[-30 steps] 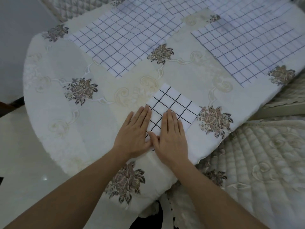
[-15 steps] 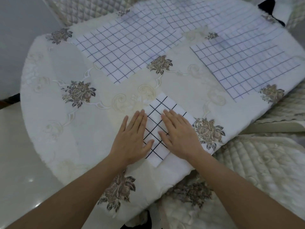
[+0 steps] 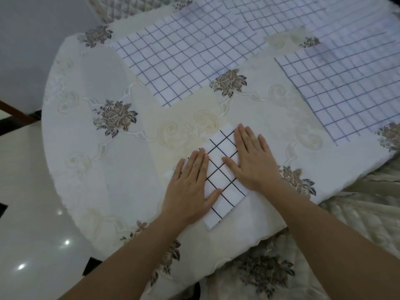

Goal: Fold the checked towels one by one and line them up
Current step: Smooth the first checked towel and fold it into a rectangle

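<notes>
A small folded white towel (image 3: 220, 180) with a dark check lies near the table's front edge. My left hand (image 3: 189, 187) lies flat on its left side, fingers straight, thumb on the cloth. On the towel's right side rests my right hand (image 3: 251, 159), also flat and pressing down. Unfolded checked towels are spread further back: one (image 3: 184, 59) at the back middle, another (image 3: 346, 92) at the right, and a third (image 3: 292, 14) at the far back.
The round table carries a cream embroidered tablecloth (image 3: 97, 148) with brown flower motifs. A quilted seat cover (image 3: 357, 217) sits close at the lower right. Shiny white floor (image 3: 26, 202) shows at the left. A quilted chair back (image 3: 121, 7) stands beyond the table.
My hands have spread apart over the folded towel: the right hand slid up and to the right, the left stayed at the left side. The view has shifted a little.
</notes>
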### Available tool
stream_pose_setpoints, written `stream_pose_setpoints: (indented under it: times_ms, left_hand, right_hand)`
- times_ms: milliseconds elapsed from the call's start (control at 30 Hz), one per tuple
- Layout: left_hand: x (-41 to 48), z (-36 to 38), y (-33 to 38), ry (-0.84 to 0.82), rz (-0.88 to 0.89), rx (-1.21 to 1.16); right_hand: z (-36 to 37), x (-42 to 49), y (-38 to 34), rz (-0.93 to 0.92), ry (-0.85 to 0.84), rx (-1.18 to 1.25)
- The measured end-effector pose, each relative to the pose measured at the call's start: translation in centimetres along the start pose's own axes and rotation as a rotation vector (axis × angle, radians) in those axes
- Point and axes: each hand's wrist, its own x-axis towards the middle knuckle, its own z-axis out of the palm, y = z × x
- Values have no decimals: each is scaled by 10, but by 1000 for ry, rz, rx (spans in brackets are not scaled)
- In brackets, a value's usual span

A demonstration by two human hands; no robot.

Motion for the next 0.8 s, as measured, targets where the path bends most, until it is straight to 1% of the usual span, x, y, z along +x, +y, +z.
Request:
stream_pose_setpoints:
  times_ms: [100,200,267,300,367,467,533,567,733,800]
  left_hand:
    - [-2,0,-4,-3,-30,-9]
    - [-2,-5,-6,-8,-38,-40]
    - [7,-14,-8,5,-47,-71]
    - [17,-21,-8,18,-34,-87]
    - [43,-36,-8,37,60,-105]
    - [91,-52,-3,45,307,-126]
    - [122,-58,2,27,453,-118]
    - [136,-59,5,-1,497,-108]
    - [187,-66,17,-179,682,-45]
    - [196,-67,20,-214,744,-32]
  right_hand:
    - [-1,0,-1,8,-22,15]
    - [-9,4,2,-7,-88,45]
    - [-21,5,11,19,-139,128]
    - [-29,2,16,39,-138,164]
    - [-43,-10,28,76,-40,175]
    - [-55,-29,37,142,66,189]
    - [-58,-38,39,204,74,194]
    - [-57,-41,39,229,78,207]
    - [-47,-43,38,316,49,292]
    - [-44,-41,38,351,33,317]
